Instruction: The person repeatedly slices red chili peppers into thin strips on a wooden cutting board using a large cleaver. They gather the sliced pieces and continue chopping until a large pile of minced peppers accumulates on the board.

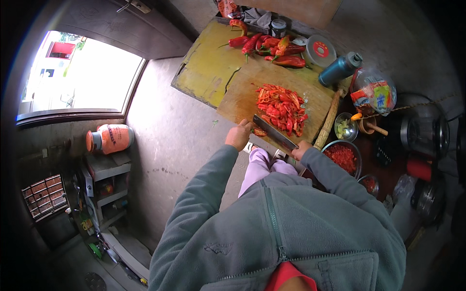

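Observation:
My right hand grips the handle end of a kitchen knife with a long, broad blade. The blade slants across the near edge of a wooden chopping board. Close by the blade's far end is my left hand, its fingers curled; whether they pinch the blade or a pepper piece is unclear. A small cut pepper piece lies on the near side of the blade. Beyond the knife, sliced red peppers form a loose heap on the board.
Whole red peppers lie at the table's back, near a round plastic lid and a blue bottle. On the right stand a bowl of chopped red pepper, a bowl of pale pieces and a wooden mortar.

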A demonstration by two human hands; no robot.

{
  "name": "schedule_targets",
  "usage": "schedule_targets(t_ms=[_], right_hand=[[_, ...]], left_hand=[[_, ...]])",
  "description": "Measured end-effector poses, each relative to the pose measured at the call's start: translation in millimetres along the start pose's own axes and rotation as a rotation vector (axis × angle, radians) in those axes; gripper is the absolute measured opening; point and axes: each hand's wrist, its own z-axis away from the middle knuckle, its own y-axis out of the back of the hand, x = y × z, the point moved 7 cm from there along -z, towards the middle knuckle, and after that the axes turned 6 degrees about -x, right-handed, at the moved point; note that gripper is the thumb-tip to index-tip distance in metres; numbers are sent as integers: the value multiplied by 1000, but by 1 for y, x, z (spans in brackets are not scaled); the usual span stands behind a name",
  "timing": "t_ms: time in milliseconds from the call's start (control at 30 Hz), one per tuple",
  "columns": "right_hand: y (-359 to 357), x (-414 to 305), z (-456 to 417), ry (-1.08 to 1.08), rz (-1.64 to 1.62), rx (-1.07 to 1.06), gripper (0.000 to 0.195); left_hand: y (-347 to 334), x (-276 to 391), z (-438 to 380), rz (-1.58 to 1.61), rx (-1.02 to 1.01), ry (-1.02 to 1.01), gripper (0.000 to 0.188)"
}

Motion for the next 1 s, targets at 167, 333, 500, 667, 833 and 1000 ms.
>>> schedule_targets(t_ms=[167,333,500,667,833,1000], right_hand=[[9,5,5,-44,-192,-21,29],[-6,8,20,30,-194,23,31],[-29,27,29,56,-80,-23,37],[-23,14,39,68,-147,12,37],[-29,23,26,13,-110,-30,33],[-34,24,16,-33,-142,-19,24]], left_hand=[[-24,-29,21,433,164,328,16],[-49,-21,15,1055,233,604,15],[-61,-20,3,1146,220,607,17],[-58,-17,1,1139,207,623,17],[-60,-20,0,1122,187,625,19],[-60,-22,-1,1094,149,632,20]])
